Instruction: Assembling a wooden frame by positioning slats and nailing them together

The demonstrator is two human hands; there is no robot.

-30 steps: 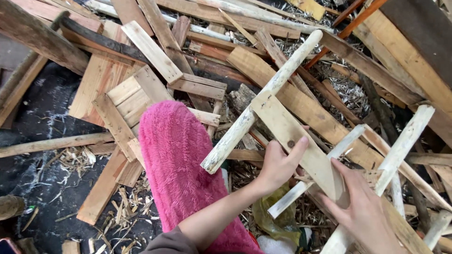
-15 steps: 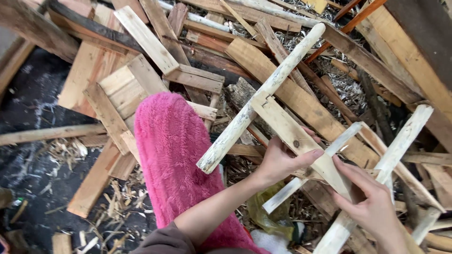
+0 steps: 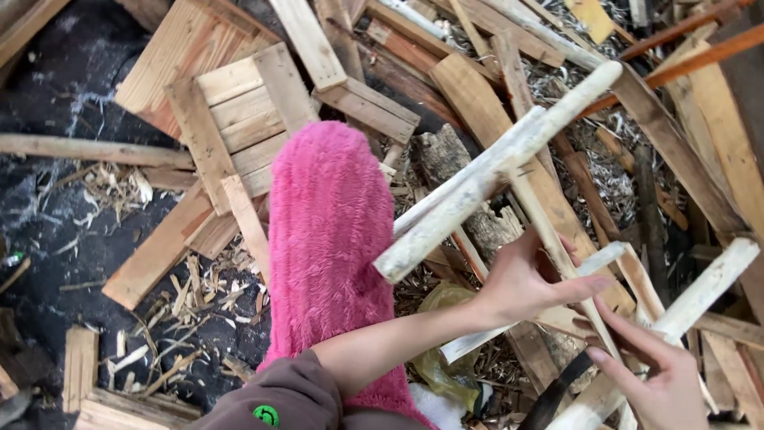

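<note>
I hold a white-painted wooden frame (image 3: 497, 171) made of round rails joined by flat slats, tilted above a pile of scrap wood. My left hand (image 3: 525, 287), reaching in from the lower left in a brown sleeve (image 3: 278, 398), grips one flat slat near the frame's middle. My right hand (image 3: 660, 374), at the bottom right, has its fingers on the lower white rail (image 3: 704, 291). A pink fluffy-covered leg (image 3: 330, 239) stretches up the middle of the view under the frame's near end.
Loose planks and a small slatted pallet piece (image 3: 239, 111) lie heaped on dark ground with wood chips (image 3: 199, 295). A log stump (image 3: 454, 167) sits behind the frame. Orange rods (image 3: 684, 48) cross the top right. A yellowish bag (image 3: 438, 358) lies below my arm.
The frame has come closer and tilted, its long rail swinging lower across the view. My right hand has slid down toward the bottom right corner. The view has shifted left.
</note>
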